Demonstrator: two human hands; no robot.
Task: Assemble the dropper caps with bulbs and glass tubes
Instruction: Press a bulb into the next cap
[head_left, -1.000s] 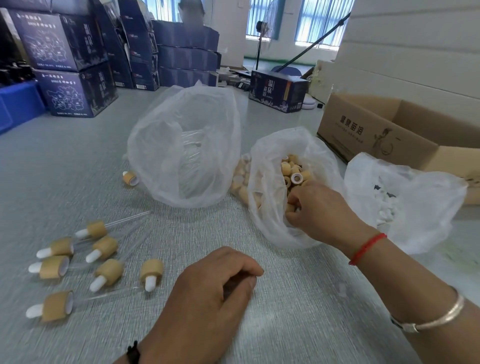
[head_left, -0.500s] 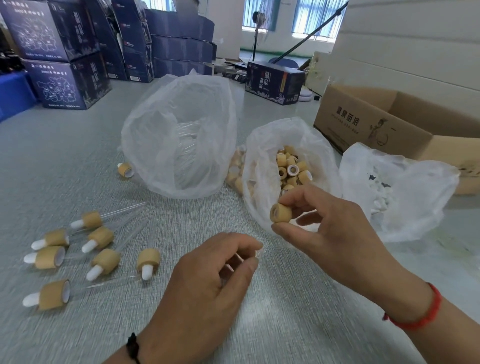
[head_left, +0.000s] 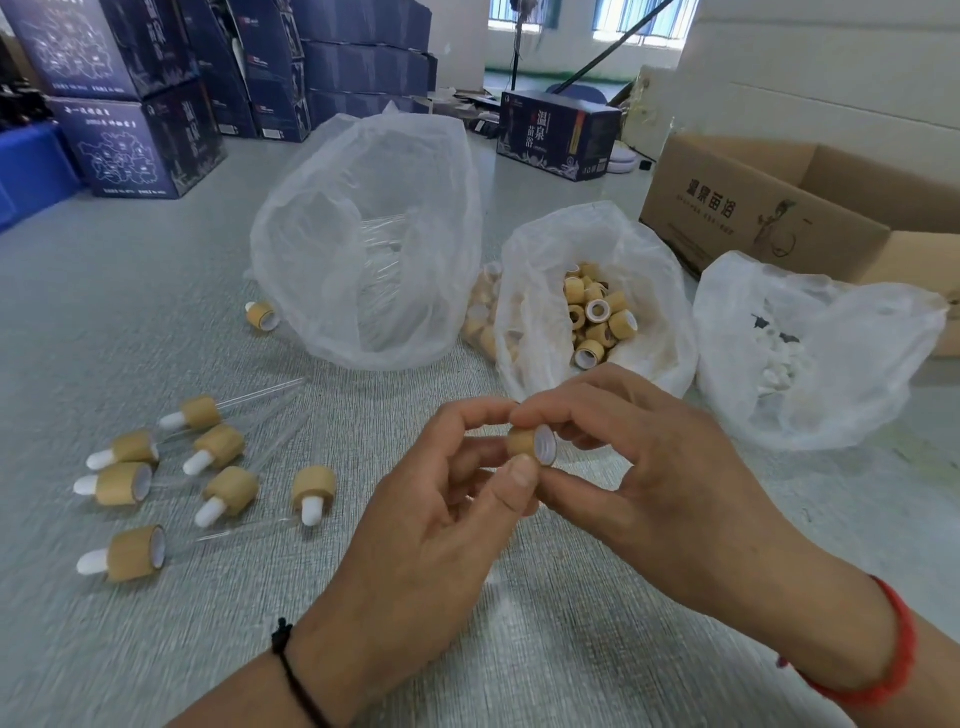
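Both hands meet above the grey floor around one bamboo-coloured cap (head_left: 531, 445) with a white inner lining. My left hand (head_left: 441, 514) pinches it between thumb and fingertips, and my right hand (head_left: 644, 467) pinches it from the right. Whether a bulb sits in my left hand is hidden. Several assembled droppers (head_left: 218, 447) with white bulbs and glass tubes lie at the left. A plastic bag of loose caps (head_left: 597, 317) lies behind my hands. The large clear bag (head_left: 369, 244) holds glass tubes. Another bag (head_left: 810, 353) at the right holds white bulbs.
One loose cap (head_left: 261, 315) lies by the tube bag. An open brown carton (head_left: 810, 208) stands at the right. Dark blue printed boxes (head_left: 135, 140) are stacked at the back left, and one more dark box (head_left: 558, 135) stands further back.
My right hand took a cap out of the cap bag and carried it to my left hand. My left hand rose off the floor and now pinches the cap too.
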